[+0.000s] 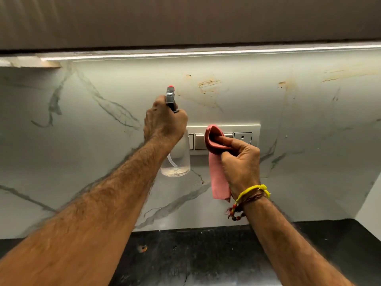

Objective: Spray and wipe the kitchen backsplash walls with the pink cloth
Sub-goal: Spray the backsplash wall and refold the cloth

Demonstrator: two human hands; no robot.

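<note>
The marble backsplash [103, 141] fills the view, white with grey veins and rusty brown stains at the upper right. My left hand [165, 122] grips a clear spray bottle [178, 162] by its neck, with the red-tipped nozzle [171, 93] aimed at the wall. My right hand [240, 162] holds the pink cloth [217, 172] bunched at the fingertips, pressed against the switch plate, and its loose end hangs down below the hand.
A white switch plate [245, 131] with several switches sits on the wall behind both hands. A dark cabinet [185, 17] hangs overhead with a light strip under it. The black stone counter [206, 254] runs below. A side wall [371, 203] closes the right corner.
</note>
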